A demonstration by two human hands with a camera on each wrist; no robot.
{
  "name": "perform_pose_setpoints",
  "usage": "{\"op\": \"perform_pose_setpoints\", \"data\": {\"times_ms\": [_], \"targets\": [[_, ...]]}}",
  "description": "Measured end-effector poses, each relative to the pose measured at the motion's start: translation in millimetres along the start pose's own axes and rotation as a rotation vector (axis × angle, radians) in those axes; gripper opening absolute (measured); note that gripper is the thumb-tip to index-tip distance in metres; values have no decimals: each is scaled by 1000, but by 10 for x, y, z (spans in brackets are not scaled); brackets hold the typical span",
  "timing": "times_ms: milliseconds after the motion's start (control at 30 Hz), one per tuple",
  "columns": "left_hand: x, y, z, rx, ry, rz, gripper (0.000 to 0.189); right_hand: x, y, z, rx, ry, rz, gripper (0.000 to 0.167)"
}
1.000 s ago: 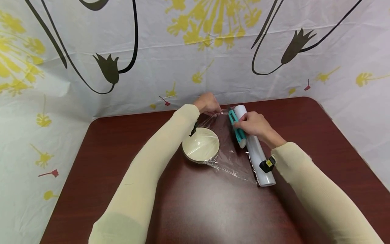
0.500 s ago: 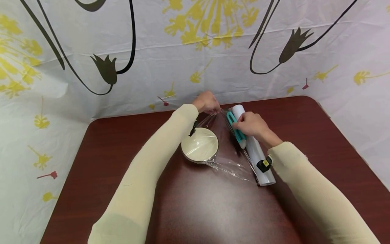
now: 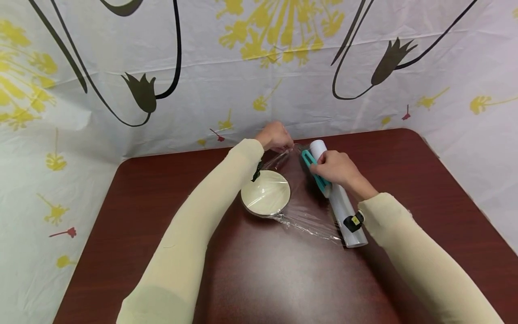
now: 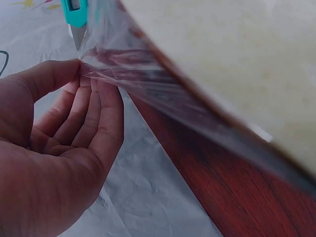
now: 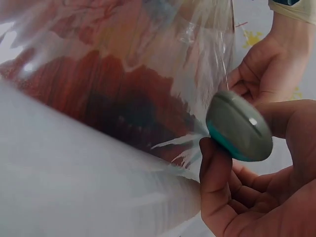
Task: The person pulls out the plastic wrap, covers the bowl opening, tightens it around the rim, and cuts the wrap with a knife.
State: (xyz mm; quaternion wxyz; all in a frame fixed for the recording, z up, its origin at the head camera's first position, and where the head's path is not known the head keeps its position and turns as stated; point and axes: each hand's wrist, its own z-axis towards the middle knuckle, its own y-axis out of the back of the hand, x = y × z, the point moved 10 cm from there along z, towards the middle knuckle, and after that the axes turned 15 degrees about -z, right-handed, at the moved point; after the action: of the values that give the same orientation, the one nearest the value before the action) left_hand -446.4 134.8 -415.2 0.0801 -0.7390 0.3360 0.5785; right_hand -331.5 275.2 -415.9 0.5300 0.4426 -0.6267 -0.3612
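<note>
A cream-coloured bowl (image 3: 265, 193) stands on the table with clear plastic wrap (image 3: 301, 216) stretched over it toward the roll of wrap (image 3: 344, 211) on its right. Behind the bowl, my left hand (image 3: 277, 136) pinches the far edge of the wrap between thumb and fingers. In the left wrist view the blade tip (image 4: 77, 37) shows close to that thumb. My right hand (image 3: 335, 167) grips a teal utility knife (image 3: 315, 174) beside the roll, touching the wrap. The right wrist view shows the knife's grey end (image 5: 242, 128) and the film gathered in creases near it.
The dark red-brown table (image 3: 283, 279) meets a patterned cloth wall (image 3: 202, 90) just behind my left hand. Its rounded far right corner lies beyond the roll. A small camera (image 3: 354, 221) is strapped at my right wrist.
The knife's rear end has swung slightly right, toward the roll. The taut strand of film along the roll no longer shows as a sharp line. My left hand has hardly moved.
</note>
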Motion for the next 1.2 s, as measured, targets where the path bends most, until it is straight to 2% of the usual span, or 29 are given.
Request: {"op": "perform_pose_setpoints", "data": {"times_ms": [267,433,900,1200], "targets": [[-10,-29,-9,4,4,-17,15,28,11,-37,-13,-2,-37,23],[-17,-36,-8,12,6,-29,15,22,13,-35,-14,3,-55,33],[-14,-46,12,17,18,-21,16,56,54,-68,-59,40,-102,29],[-26,-50,8,17,0,-19,16,53,33,-100,-50,42,-88,31]]}}
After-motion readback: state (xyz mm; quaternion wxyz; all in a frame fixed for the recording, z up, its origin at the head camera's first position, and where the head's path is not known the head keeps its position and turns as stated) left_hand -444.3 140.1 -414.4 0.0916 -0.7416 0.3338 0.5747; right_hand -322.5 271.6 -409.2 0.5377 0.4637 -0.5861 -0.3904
